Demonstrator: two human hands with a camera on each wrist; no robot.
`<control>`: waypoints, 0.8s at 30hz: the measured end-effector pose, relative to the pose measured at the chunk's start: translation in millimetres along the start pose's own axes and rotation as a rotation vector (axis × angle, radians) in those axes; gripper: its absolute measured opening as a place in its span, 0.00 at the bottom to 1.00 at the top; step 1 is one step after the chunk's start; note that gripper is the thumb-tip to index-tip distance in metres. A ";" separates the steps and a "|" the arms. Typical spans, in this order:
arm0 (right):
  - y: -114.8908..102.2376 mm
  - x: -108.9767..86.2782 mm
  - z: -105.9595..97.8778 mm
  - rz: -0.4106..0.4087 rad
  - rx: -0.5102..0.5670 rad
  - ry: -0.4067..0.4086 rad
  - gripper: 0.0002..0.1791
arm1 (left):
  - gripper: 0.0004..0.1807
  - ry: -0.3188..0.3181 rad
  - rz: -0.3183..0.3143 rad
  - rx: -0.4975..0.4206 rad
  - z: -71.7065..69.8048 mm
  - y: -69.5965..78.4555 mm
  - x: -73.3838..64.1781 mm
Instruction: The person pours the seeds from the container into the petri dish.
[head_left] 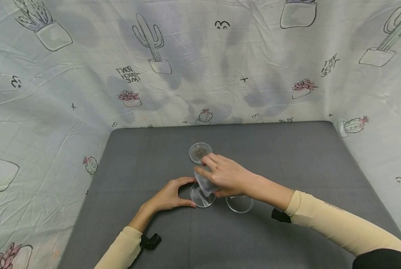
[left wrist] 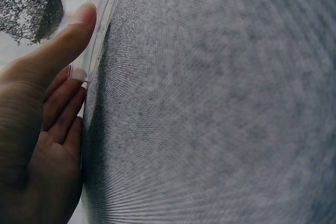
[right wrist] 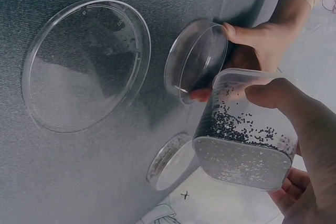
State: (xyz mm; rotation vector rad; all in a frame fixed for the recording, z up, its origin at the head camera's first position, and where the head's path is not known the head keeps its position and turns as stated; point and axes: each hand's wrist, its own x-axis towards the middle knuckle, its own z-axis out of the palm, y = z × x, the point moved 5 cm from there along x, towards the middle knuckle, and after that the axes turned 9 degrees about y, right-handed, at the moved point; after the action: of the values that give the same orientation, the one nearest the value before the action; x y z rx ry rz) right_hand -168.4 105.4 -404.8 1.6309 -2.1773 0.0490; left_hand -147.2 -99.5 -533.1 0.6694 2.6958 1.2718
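My right hand (head_left: 232, 175) grips a small clear plastic tub (right wrist: 241, 161), thumb on one side and fingers on the other. Small dark grains lie inside the tub, gathered along its wall and base. It is tilted, its mouth slanting down over a clear petri dish (head_left: 197, 200) on the table. With thumb and fingers on opposite sides, my left hand (head_left: 170, 195) holds that dish by its rim. Both the dish's edge and the grain-filled tub also appear in the left wrist view. Whether grains are leaving the tub is too small to tell.
Behind the hands, another round dish (head_left: 199, 152) contains brownish grains. A clear round dish or lid (right wrist: 86, 121) lies flat to the right of the held dish. All stand on a grey table (head_left: 146, 153), with a cactus-print cloth (head_left: 193, 56) around its back and sides.
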 end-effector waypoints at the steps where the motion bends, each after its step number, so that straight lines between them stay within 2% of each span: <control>1: -0.6 0.6 -0.2 -0.005 -0.007 0.003 0.52 | 0.47 0.000 0.000 0.002 0.0 -0.3 0.0; 10: -4.2 4.2 1.6 -0.030 -0.062 0.003 0.51 | 0.46 -0.007 -0.005 -0.001 -0.7 -1.9 0.1; 16: -3.1 3.8 0.6 -0.028 -0.061 -0.005 0.52 | 0.46 -0.008 -0.008 0.000 -0.1 -2.5 0.7; 19: -1.1 3.0 1.2 -0.014 -0.038 -0.011 0.53 | 0.46 -0.007 -0.008 0.000 0.2 -2.4 1.0; 24: 5.7 -0.4 4.9 0.051 0.060 -0.030 0.53 | 0.45 -0.002 0.012 -0.003 0.6 -0.1 2.1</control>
State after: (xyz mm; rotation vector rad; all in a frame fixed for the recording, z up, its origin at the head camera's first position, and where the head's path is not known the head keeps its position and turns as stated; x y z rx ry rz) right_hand -175.1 106.3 -408.2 1.6173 -2.2602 0.1065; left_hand -149.0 -98.2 -533.4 0.6873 2.6916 1.2770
